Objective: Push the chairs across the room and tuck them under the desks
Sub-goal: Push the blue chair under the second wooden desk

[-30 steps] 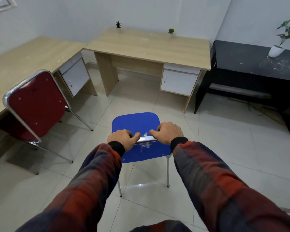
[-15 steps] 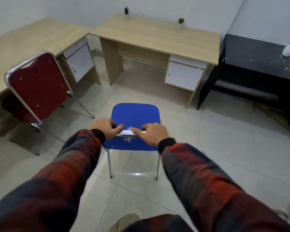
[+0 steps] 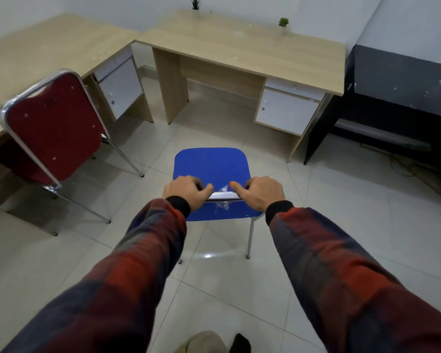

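Observation:
A blue chair (image 3: 210, 165) with chrome legs stands on the tiled floor in front of me, its seat facing a wooden desk (image 3: 242, 45) at the back wall. My left hand (image 3: 185, 191) and my right hand (image 3: 261, 193) both grip the chrome top rail of the chair's backrest, fingers curled over it. The desk's knee space lies open between its left panel and a white drawer unit. A red chair (image 3: 54, 123) with a chrome frame stands at the left, its seat tucked under a second wooden desk (image 3: 36, 56).
A black desk (image 3: 402, 75) stands at the right against the wall, cables on the floor beneath it. Two small potted plants (image 3: 283, 22) sit on the far edge of the middle desk. My foot shows at the bottom edge.
The blue chair and both hands have moved forward toward the middle desk, which now looks nearer. The grip on the backrest rail is unchanged.

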A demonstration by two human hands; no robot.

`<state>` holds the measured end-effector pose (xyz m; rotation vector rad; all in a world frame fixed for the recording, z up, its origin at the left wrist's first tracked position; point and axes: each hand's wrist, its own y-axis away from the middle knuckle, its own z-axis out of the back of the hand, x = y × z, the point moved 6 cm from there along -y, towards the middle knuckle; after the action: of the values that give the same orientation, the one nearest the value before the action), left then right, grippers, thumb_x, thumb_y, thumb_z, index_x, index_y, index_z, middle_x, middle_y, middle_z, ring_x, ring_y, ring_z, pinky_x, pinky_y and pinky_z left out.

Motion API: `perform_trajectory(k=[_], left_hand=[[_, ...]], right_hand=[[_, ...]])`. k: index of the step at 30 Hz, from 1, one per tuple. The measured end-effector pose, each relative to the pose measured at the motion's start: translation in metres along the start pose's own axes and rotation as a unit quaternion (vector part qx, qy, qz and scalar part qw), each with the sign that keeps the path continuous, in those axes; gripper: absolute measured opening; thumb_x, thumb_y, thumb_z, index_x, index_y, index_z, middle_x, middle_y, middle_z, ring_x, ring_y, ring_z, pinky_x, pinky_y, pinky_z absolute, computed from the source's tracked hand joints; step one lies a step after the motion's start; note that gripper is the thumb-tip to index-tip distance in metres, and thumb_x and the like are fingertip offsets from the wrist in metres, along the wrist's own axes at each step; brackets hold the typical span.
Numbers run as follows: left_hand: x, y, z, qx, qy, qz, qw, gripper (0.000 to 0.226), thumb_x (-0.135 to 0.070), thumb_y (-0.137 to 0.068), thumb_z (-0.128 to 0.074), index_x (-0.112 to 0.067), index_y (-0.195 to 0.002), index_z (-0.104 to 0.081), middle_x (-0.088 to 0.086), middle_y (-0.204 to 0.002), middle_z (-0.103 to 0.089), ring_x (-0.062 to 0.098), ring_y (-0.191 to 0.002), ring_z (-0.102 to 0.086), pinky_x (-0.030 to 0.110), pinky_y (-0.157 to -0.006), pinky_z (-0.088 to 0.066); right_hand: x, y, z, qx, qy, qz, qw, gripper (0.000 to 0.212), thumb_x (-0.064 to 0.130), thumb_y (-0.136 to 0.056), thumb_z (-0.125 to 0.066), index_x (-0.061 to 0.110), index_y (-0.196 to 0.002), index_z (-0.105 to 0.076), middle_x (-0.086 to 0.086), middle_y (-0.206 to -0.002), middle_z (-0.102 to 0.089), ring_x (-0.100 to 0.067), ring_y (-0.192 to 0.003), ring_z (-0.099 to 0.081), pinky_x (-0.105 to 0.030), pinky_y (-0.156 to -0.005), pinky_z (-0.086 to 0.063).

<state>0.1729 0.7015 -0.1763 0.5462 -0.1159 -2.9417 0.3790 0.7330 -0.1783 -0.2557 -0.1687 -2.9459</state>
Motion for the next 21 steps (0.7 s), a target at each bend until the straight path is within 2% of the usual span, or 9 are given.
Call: perform_trajectory(k=[5,9,13,17,21], left_hand=[[0.006,-0.009,0.002,-0.001,0.021,-0.023,1.0,0.042,-0.058,-0.087,-0.047,-0.023,-0.067,-0.062,-0.009,-0.058,-0.054,0.012,-0.058,-0.051,0.025,-0.051,-0.032],[0.025,-0.025,0.013,0.019,0.029,-0.042,0.999,0.041,-0.057,-0.087,-0.047,-0.024,-0.065,-0.061,-0.009,-0.057,-0.053,0.012,-0.058,-0.051,0.024,-0.051,-0.032],[0.057,-0.047,0.029,0.029,0.04,-0.058,0.997,0.044,-0.06,-0.081,-0.046,-0.023,-0.062,-0.061,-0.008,-0.057,-0.056,0.015,-0.059,-0.054,0.026,-0.053,-0.036],[0.094,-0.071,0.037,0.051,0.046,-0.065,0.996,0.045,-0.062,-0.078,-0.045,-0.024,-0.064,-0.064,-0.009,-0.059,-0.06,0.013,-0.06,-0.057,0.027,-0.057,-0.047],[0.129,-0.091,0.053,0.064,0.033,-0.074,0.995,0.042,-0.061,-0.077,-0.046,-0.025,-0.062,-0.062,-0.008,-0.057,-0.058,0.013,-0.059,-0.056,0.026,-0.054,-0.042]], right_hand=[[0.003,-0.01,-0.008,0.025,0.004,-0.034,0.999,0.069,0.065,-0.093,-0.036,0.009,-0.079,-0.074,-0.005,-0.068,-0.067,-0.021,-0.062,-0.058,-0.031,-0.062,-0.049],[0.025,-0.02,-0.013,0.024,0.003,-0.051,0.998,0.065,0.062,-0.093,-0.036,0.01,-0.081,-0.074,-0.005,-0.074,-0.069,-0.023,-0.066,-0.06,-0.031,-0.061,-0.046],[0.061,-0.033,-0.016,0.027,-0.004,-0.067,0.997,0.061,0.058,-0.093,-0.035,0.01,-0.072,-0.065,-0.002,-0.063,-0.055,-0.023,-0.062,-0.052,-0.03,-0.06,-0.04],[0.1,-0.041,-0.021,0.032,-0.028,-0.09,0.995,0.06,0.058,-0.093,-0.034,0.01,-0.071,-0.063,-0.002,-0.064,-0.056,-0.023,-0.062,-0.053,-0.031,-0.061,-0.044],[0.139,-0.05,-0.026,0.031,-0.049,-0.107,0.993,0.055,0.055,-0.093,-0.035,0.012,-0.064,-0.052,-0.003,-0.062,-0.052,-0.024,-0.062,-0.051,-0.032,-0.061,-0.043]])
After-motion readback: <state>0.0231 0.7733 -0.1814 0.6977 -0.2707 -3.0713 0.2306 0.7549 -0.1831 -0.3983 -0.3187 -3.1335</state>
